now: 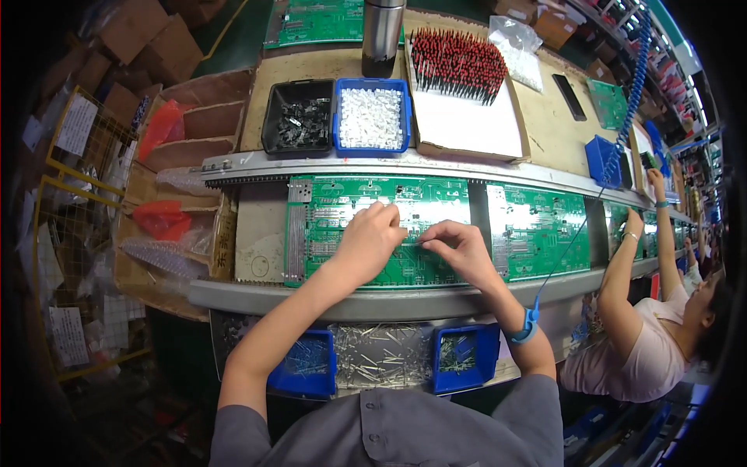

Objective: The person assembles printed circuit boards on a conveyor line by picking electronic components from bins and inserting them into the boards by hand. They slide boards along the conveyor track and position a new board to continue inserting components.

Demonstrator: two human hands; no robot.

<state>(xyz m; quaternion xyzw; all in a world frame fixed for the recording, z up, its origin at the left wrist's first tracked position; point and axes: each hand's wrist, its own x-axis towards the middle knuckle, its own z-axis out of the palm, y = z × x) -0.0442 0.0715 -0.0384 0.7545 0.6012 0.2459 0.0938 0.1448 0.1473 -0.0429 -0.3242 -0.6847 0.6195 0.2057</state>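
Observation:
A green circuit board (334,268) lies in the rail track in front of me, under both hands. My left hand (372,237) is over its middle, fingers curled and closed in a pinch; what they hold, if anything, is hidden. Just right of it, my right hand (459,247) pinches thumb against forefinger close above the board. Something thin shows at those fingertips, too small to name. A blue wrist strap (526,327) with a coiled cord circles my right wrist. To the right, a second green circuit board (541,233) lies in the same track.
Beyond the rail stand a black bin of black parts (299,117), a blue bin of white connectors (372,117), a metal bottle (384,39) and a box of red-and-black parts (459,66). Nearer me are blue bins (465,358) with leaded components. A co-worker (638,335) works at right.

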